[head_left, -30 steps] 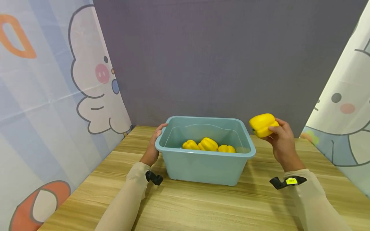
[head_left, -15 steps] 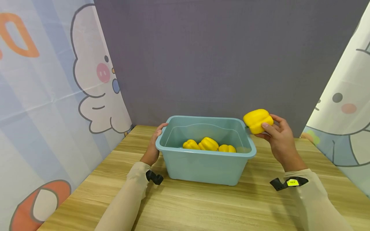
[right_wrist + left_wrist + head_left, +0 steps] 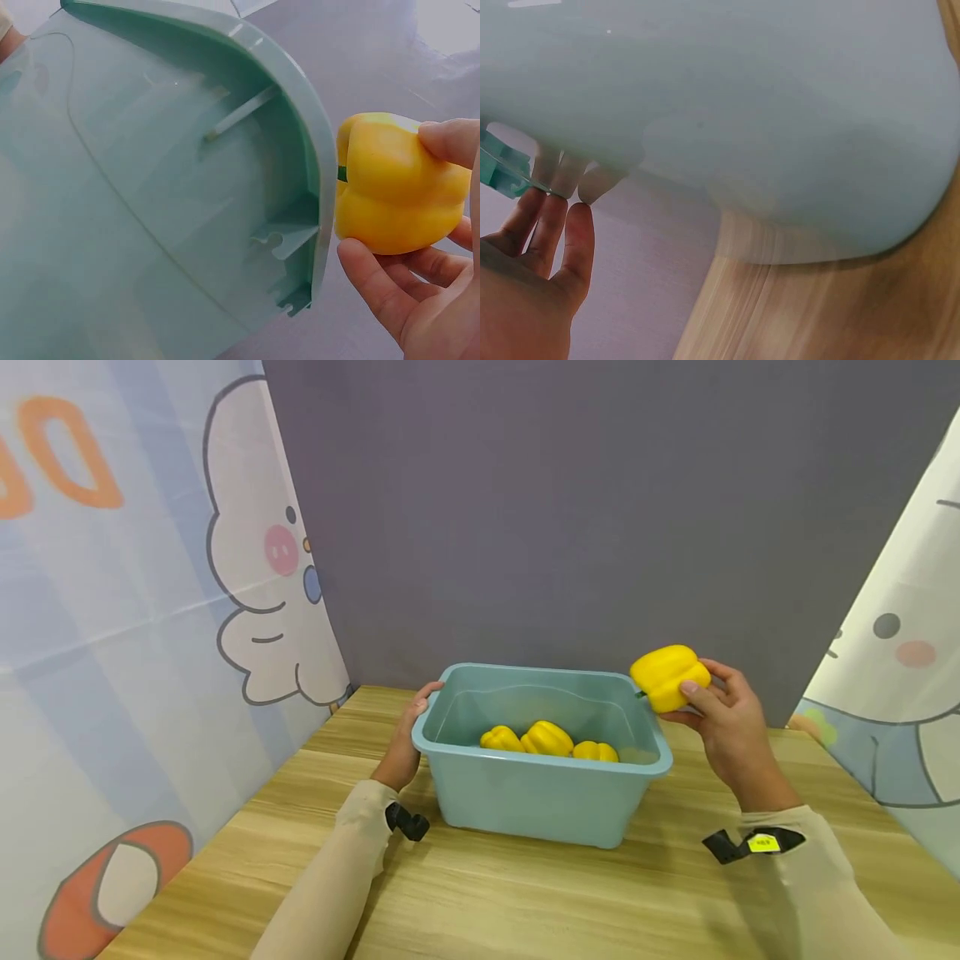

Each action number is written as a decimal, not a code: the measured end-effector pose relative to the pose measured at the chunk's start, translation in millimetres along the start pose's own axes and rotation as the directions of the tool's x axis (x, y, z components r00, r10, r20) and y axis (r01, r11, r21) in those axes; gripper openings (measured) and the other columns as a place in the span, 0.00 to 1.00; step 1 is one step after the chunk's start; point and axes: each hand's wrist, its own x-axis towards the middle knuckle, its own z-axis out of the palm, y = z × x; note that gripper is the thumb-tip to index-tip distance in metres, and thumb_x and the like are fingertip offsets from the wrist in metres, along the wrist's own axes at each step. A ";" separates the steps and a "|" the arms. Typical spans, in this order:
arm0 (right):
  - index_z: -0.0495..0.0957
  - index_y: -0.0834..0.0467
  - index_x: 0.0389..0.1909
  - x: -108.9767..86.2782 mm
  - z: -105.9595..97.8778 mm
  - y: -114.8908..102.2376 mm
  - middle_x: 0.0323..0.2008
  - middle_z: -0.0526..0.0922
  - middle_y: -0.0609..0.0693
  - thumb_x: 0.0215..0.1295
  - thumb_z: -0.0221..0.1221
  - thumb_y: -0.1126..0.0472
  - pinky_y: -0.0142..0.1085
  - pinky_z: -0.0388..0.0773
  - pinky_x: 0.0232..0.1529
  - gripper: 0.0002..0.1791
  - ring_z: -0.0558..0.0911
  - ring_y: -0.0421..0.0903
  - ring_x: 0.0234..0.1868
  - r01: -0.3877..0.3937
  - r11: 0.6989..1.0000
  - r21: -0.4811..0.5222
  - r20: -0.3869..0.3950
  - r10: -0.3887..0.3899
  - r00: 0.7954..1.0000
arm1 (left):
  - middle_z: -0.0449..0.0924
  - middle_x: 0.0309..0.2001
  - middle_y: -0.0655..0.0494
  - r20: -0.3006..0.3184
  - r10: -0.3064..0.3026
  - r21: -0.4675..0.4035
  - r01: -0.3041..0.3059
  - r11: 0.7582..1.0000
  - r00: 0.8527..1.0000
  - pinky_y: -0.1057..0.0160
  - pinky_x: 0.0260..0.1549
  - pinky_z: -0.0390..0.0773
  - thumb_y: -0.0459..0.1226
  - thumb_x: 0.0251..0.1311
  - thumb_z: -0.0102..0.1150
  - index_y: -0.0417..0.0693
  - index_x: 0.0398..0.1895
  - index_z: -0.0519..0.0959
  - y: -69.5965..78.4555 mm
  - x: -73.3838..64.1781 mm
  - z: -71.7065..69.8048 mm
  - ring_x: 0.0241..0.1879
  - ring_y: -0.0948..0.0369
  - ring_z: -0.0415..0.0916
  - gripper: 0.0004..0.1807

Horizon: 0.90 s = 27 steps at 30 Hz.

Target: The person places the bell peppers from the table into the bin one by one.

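A yellow bell pepper (image 3: 666, 677) with a short green stem is pinched between the thumb and fingers of my right hand (image 3: 723, 722). It hangs by the right rim of a light blue plastic bin (image 3: 525, 797), its stem pointing left toward the bin. In the right wrist view the pepper (image 3: 397, 184) shows just past the rim. My left hand (image 3: 405, 739) rests at the bin's left rim. Its fairly straight fingers (image 3: 577, 240) touch the bin's outer side in the left wrist view. Inside the bin lie three yellow bell peppers (image 3: 547, 739), partly hidden by the front wall.
The bin stands on a wood-grain table (image 3: 487, 893). A dark grey panel (image 3: 555, 510) rises behind it. Cartoon-printed cloths (image 3: 150, 652) hang at the left and right. A black wrist strap sits on each sleeve.
My right hand has brought the pepper left and slightly up, closer to the bin's right rim. The left hand stays at the bin's left rim. The head view has shifted slightly.
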 end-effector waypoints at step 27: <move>0.69 0.60 0.55 25.8 3.5 -8.0 0.47 0.79 0.52 0.77 0.51 0.63 0.37 0.83 0.39 0.10 0.85 0.45 0.42 -0.115 0.984 -0.139 0.092 0.129 0.987 | 0.60 0.68 0.32 -0.007 0.009 -0.011 -0.009 1.000 1.000 0.37 0.56 0.66 0.56 0.75 0.31 0.47 0.76 0.58 1.3 1.1 2.4 0.61 0.31 0.60 0.34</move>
